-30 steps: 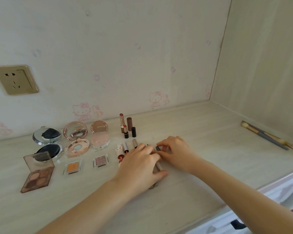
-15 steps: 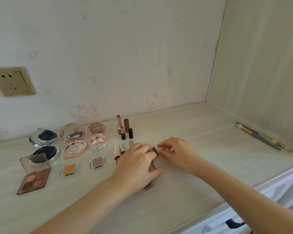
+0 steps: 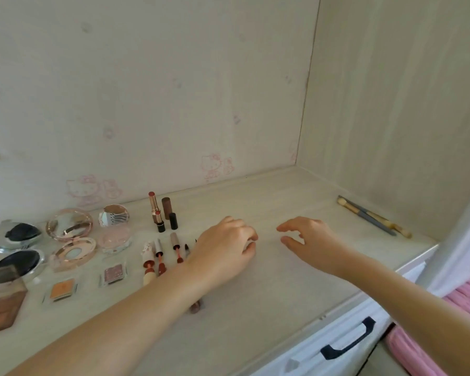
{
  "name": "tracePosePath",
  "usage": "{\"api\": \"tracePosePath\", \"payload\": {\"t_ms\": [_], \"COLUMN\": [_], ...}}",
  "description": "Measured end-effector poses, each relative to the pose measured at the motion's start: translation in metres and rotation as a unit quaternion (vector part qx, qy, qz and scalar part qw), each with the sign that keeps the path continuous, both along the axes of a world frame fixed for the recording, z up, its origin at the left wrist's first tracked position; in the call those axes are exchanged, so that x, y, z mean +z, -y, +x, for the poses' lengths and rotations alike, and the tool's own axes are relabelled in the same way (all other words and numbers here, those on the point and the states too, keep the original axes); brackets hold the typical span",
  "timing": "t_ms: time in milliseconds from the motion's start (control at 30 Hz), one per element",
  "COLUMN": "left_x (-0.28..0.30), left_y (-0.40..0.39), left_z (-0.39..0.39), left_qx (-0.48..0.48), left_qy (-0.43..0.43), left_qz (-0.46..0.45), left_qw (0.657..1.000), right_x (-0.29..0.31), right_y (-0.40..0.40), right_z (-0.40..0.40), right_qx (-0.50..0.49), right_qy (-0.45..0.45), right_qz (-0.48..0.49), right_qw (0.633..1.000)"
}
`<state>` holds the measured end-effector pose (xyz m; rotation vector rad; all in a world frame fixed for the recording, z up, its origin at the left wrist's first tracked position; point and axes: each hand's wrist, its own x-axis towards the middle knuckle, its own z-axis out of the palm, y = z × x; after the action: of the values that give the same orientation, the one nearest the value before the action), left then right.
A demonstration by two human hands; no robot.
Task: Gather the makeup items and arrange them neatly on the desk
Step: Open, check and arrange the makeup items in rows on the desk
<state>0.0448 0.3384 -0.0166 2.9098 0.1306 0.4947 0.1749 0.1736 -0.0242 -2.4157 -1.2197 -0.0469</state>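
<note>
Head view: right hand (image 3: 311,240) hovers loose above desk (image 3: 282,289).

I see a pale wood-grain desk (image 3: 296,270) set into a corner. On its left side lie two round silver compacts (image 3: 14,236), open, then two open rose-gold compacts (image 3: 71,226) and a pink one (image 3: 114,229) beside them. In front of these sit a brown eyeshadow palette (image 3: 0,305) with its clear lid raised, an orange single pan (image 3: 61,289) and a mauve one (image 3: 113,274). Near the back stand four lipsticks (image 3: 163,213), close together. Several lip gloss tubes (image 3: 160,256) lie side by side in front of them. Well apart, by the right wall, two brushes (image 3: 372,219) lie touching.
</note>
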Motion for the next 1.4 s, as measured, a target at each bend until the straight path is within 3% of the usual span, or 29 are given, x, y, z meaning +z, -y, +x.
{"api": "tracePosePath", "payload": {"t_ms": [633,800,1067,1400], "left_x": [0.002,-0.004,-0.02,-0.03], "left_y": [0.095,0.113,0.12,0.1], "left_z": [0.176,0.211,0.247,0.243], "left_qx": [-0.153,-0.195,-0.244,-0.256], "left_qy": [-0.053,-0.05,-0.074,-0.037], "left_qz": [0.068,0.06,0.068,0.119], "left_qw": [0.984,0.978,0.965,0.959], "right_x": [0.032,0.034,0.016,0.004], "right_y": [0.109,0.111,0.112,0.104], "right_z": [0.115,0.146,0.188,0.196], "right_qx": [-0.188,-0.243,-0.276,-0.252], "right_qy": [0.03,-0.008,-0.031,-0.012], "right_qz": [-0.047,-0.082,-0.122,-0.147], "right_qw": [0.981,0.967,0.953,0.956]}}
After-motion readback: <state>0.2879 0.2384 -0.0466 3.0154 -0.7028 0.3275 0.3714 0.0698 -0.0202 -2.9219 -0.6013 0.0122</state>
